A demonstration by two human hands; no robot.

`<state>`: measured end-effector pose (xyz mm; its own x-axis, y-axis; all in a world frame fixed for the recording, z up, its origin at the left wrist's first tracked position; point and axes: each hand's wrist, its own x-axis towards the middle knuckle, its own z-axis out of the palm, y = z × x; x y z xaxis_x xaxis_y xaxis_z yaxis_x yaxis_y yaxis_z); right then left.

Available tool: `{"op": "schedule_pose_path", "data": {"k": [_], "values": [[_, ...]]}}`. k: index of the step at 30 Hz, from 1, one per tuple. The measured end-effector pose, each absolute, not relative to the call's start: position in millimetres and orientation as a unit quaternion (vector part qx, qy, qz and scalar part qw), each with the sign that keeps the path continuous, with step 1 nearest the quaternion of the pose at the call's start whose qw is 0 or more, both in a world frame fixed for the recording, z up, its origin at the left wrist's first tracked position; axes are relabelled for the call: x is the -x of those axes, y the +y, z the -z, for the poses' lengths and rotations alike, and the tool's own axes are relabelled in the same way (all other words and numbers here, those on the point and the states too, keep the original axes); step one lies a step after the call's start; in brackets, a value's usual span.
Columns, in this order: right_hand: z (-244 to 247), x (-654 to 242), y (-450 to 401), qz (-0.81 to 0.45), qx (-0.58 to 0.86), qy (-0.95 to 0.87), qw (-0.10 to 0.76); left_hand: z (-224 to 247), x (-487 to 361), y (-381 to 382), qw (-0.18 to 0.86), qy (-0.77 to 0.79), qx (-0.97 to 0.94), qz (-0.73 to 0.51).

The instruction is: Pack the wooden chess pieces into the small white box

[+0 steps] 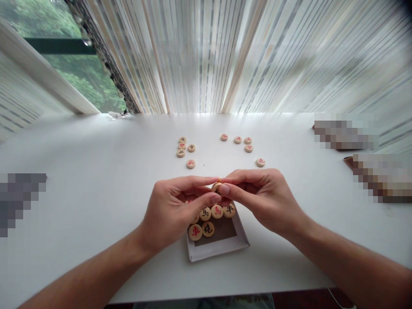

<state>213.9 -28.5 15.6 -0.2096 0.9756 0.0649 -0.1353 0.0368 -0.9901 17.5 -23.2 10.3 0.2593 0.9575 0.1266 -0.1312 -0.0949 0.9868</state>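
Observation:
Above a shallow white box (219, 251), my hands meet at one round wooden Chinese chess piece (216, 187). My right hand (267, 193) pinches it, with the thumb across its face and covering most of the mark. My left hand (175, 208) closes on it from the other side, thumb below and forefinger above. Inside the box lie several chess pieces with red or black characters, among them a red one (195, 232), a black one (207, 228) and another red one (217, 210). My fingers hide the far part of the box.
Several loose pieces lie beyond my hands on the white table (96, 214): a cluster (182, 146) at left, a red piece (191, 163), and more red ones (247, 140) at right. Blurred objects (383, 180) lie at the right, and a grey one (19, 197) at far left. Curtains (193, 56) hang behind.

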Motion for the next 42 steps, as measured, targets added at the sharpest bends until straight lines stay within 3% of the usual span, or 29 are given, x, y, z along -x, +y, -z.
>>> {"op": "schedule_pose_path", "data": {"k": [11,32,42], "values": [[-10.1,-216.0,-26.2,-0.644,0.380,-0.483,0.456,-13.8,-12.4,-16.2,0.616,0.368,-0.533,-0.448],[-7.4,-214.2,-25.8,-0.551,0.394,-0.535,0.505,-10.6,-14.7,-17.1,0.571,0.366,-0.546,-0.492],[-1.4,-213.7,-25.9,-0.584,0.365,-0.494,0.531,-5.9,-12.2,-16.0,0.593,0.351,-0.529,-0.495]]}}
